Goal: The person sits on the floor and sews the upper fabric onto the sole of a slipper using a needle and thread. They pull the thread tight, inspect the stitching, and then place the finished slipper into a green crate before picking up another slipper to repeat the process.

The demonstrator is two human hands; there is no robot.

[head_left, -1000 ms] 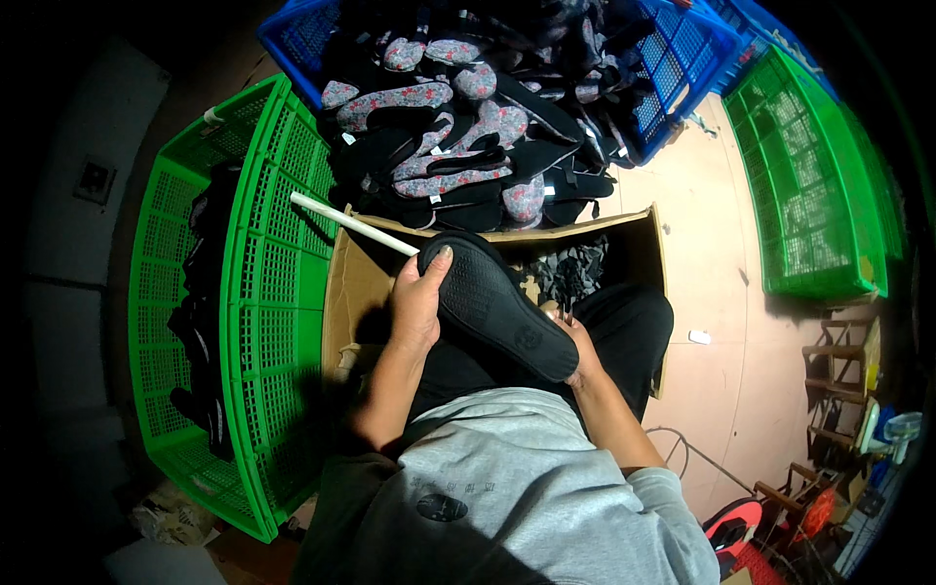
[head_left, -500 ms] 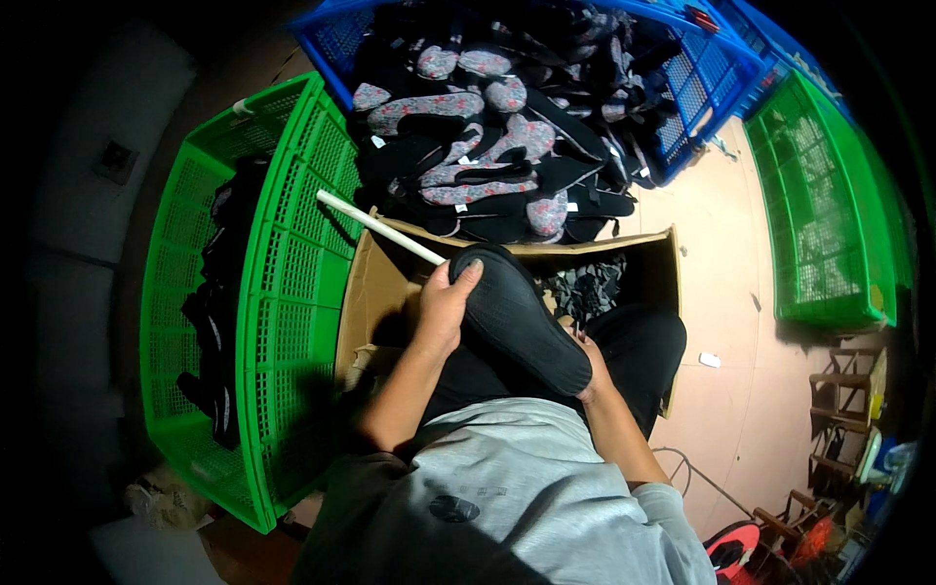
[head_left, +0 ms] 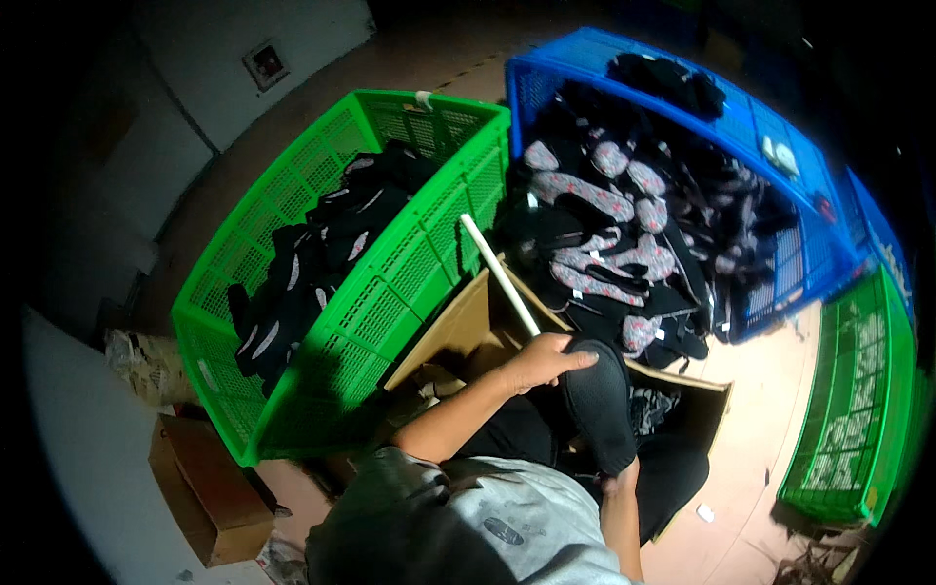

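Observation:
A black shoe (head_left: 602,409) is held sole side up over my lap. My left hand (head_left: 546,363) grips its far end, the thumb pressed on the sole. At the near end, my right hand (head_left: 621,478) is closed round the shoe, its fingers largely hidden beneath. A white rod (head_left: 499,278) slants up and away from behind my left hand; where its lower end rests is hidden. Just beyond my hands, between my legs, stands an open cardboard box (head_left: 453,336) with dark scraps (head_left: 651,409) in it.
To the left, a green crate (head_left: 375,292) holds black shoes with patterned linings (head_left: 312,244). Ahead, a blue crate (head_left: 780,161) lies beside a heap of black shoes with floral insoles (head_left: 595,200). Another green crate (head_left: 848,390) stands right; a brown carton (head_left: 210,487) sits lower left.
My view has swung left, so crates and hands appear farther right and lower, and more of the left green crate shows. Both hands keep hold of the shoe.

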